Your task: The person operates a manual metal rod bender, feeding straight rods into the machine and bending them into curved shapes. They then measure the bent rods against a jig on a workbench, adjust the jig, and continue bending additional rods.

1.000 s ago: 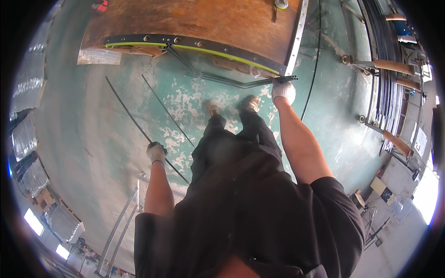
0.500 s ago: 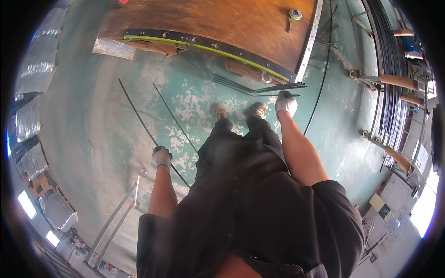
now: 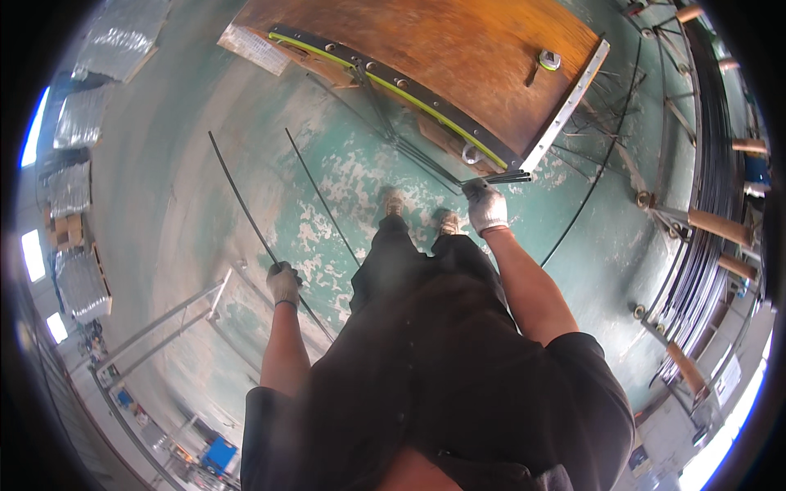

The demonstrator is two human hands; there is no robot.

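My left hand, in a pale work glove with dark fingertips, is closed around a long thin black rod that slants across my left side. Another thin dark rod runs beside it. At the table's near right corner, my gloved right hand has its fingers curled at a bundle of black rods; it seems to grip one, though the glove hides the exact hold. The bundle bends below the table's edge. The brown wooden table carries a metal strip with a yellow-green line along its near edge.
A tape measure lies on the table. To the right, a wheeled rack holds many long dark rods. A metal frame stands at lower left, with wrapped stacks beyond. One long dark rod crosses the right side.
My right hand has moved slightly left and nearer to me, to the bend of the rod bundle. The left hand keeps its rod. The whole view has turned, shifting the table rightward.
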